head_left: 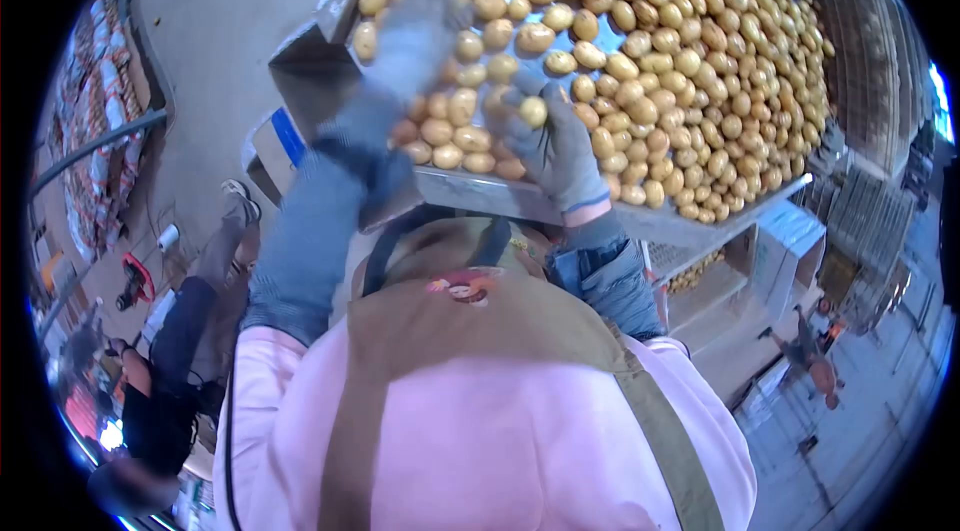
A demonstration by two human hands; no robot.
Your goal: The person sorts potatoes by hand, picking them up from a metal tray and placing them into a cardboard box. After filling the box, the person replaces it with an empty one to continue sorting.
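Many yellow-brown potatoes (690, 61) lie on a metal sorting table (480, 189) in front of my body. My right hand (560, 146), in a grey glove, is at the near edge of the table with its fingers curled round a potato (533, 111). My left hand (415, 46), also gloved, is over the left part of the table, above and beside several potatoes. Motion smears its fingers, so their position and anything in them cannot be made out.
Filled sacks (100, 121) lie in a heap at the far left. A cardboard box (785, 241) stands beneath the table's right side. Stacked crates (860, 71) rise at the right. One person (160, 401) is at the lower left, and another person (815, 356) is farther off at the right.
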